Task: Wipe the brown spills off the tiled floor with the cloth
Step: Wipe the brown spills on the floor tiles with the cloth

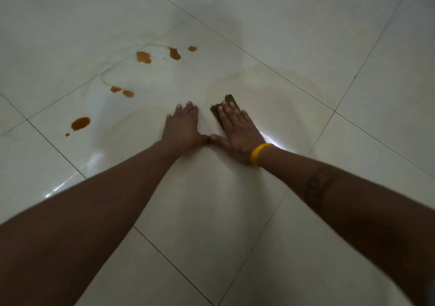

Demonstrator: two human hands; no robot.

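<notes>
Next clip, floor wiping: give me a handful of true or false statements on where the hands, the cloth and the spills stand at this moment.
1. The right hand presses flat on the dark green cloth. True.
2. The left hand holds a second cloth. False: it rests bare on the tiled floor, fingers spread.
3. Every brown spill has been wiped away. False: several remain to the left, such as the brown puddle near the left edge and the brown patch farther off.
4. A yellow wristband sits on the right wrist. True.
5. The cloth lies on top of one of the dark brown puddles. False: those puddles lie apart from it, to its left.
</notes>
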